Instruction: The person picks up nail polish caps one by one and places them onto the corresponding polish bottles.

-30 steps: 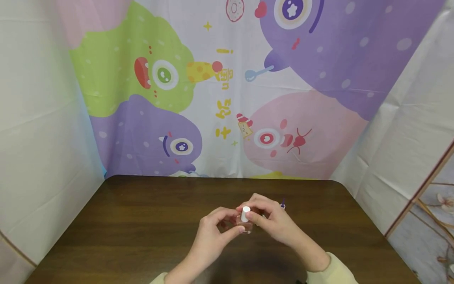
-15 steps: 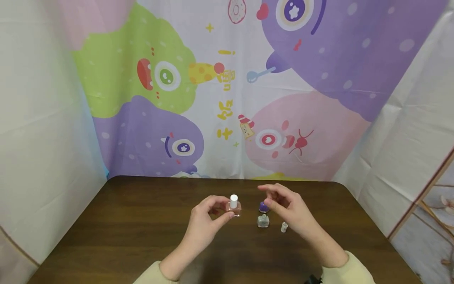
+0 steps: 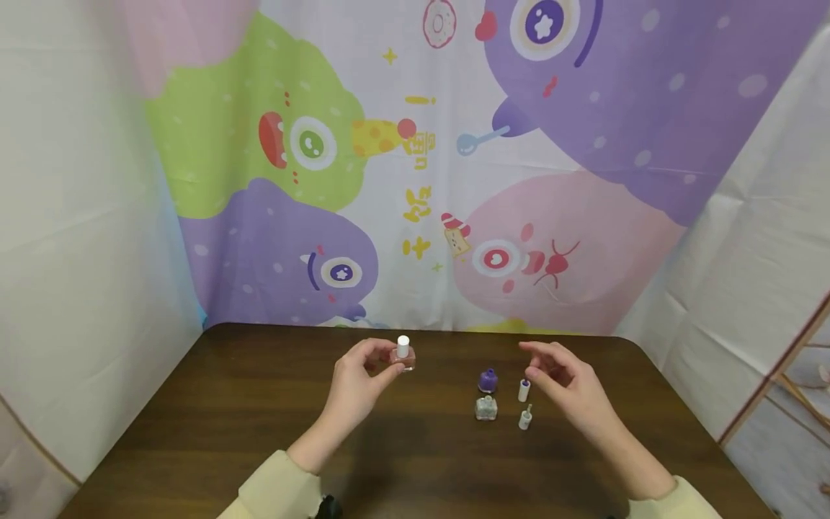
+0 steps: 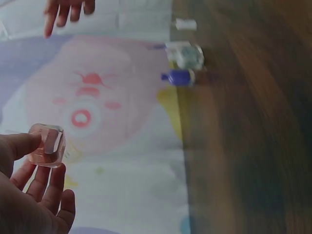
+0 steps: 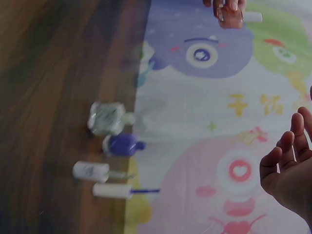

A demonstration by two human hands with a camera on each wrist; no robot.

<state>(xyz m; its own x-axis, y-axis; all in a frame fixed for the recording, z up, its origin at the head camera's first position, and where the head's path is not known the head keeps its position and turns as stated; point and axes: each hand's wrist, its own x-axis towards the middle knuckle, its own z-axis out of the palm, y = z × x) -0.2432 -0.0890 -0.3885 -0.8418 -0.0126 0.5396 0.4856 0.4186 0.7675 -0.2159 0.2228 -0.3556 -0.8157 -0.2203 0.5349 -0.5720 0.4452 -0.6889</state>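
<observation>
My left hand [image 3: 357,378] pinches a bottle of pinkish nail polish [image 3: 404,358] with its white cap on, raised over the table. In the left wrist view, thumb and fingers press the sides of the clear glass bottle [image 4: 47,145]. My right hand [image 3: 570,382] holds nothing; its fingers are loosely bent in the air, right of the uncapped bottles. An open purple nail polish bottle [image 3: 488,380] stands behind an open glittery silver one [image 3: 485,409]. Beside them, two white brush caps stand with brushes upward: one with a purple brush [image 3: 524,390], the other with a pale brush [image 3: 525,419].
The dark wooden table [image 3: 259,432] ends at a cartoon-printed curtain [image 3: 415,288]. White cloth hangs on the left [image 3: 84,216] and right sides. Both forearms wear pale yellow sleeves [image 3: 279,486].
Both hands were together at the pink bottle. The right hand has let go and moved right; the left hand has carried the bottle left and farther away, uncovering the bottles and caps.
</observation>
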